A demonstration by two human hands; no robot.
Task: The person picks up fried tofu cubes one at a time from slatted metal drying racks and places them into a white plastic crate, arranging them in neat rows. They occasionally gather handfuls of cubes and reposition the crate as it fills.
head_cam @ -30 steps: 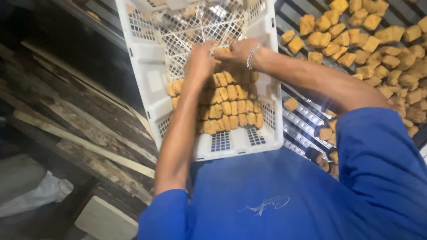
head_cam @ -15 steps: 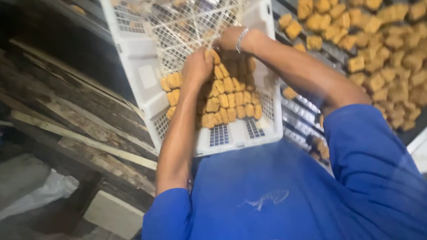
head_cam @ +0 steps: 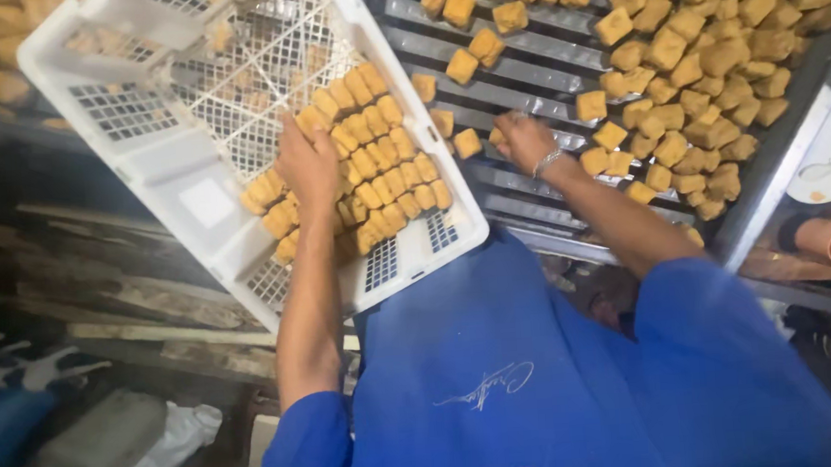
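One white crate (head_cam: 189,196) sits left, with rows of fried cubes (head_cam: 382,172), too many to count. My left hand (head_cam: 308,163) lies flat on them, fingers spread. My right hand (head_cam: 523,140) curls over the loose cubes (head_cam: 687,68) on the one slatted rack (head_cam: 521,70); I can't tell its grip.

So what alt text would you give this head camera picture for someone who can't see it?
A person in a blue shirt rests the left hand on rows of golden-brown fried cubes packed in a white plastic crate. The right hand, with a bracelet on its wrist, reaches among loose cubes scattered on a dark slatted rack beside it.
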